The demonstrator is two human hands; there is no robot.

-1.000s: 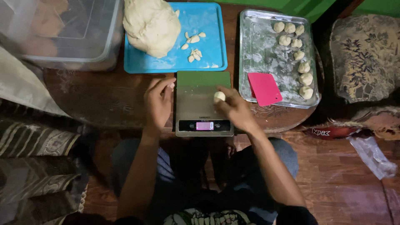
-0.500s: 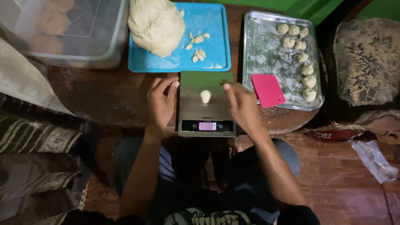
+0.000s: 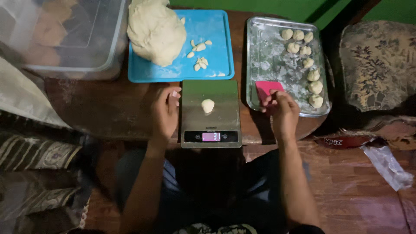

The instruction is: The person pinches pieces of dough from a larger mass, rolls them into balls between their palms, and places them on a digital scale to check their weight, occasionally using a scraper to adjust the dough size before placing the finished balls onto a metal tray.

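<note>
So the kitchen scale sits at the near edge of the table with a small dough piece on its platform. Left hand just left of it, right hand just right, touching the dough scraper on the metal tray's near corner. Dough balls run along that tray's right side. Behind the scale is a plastic tray with the big dough mass and dough scraps; a plastic tub is far left.

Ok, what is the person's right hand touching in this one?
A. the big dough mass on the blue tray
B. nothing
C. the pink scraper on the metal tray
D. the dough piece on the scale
C: the right hand has its fingers on the pink scraper, which lies on the metal tray; the dough piece sits alone on the scale.
</note>
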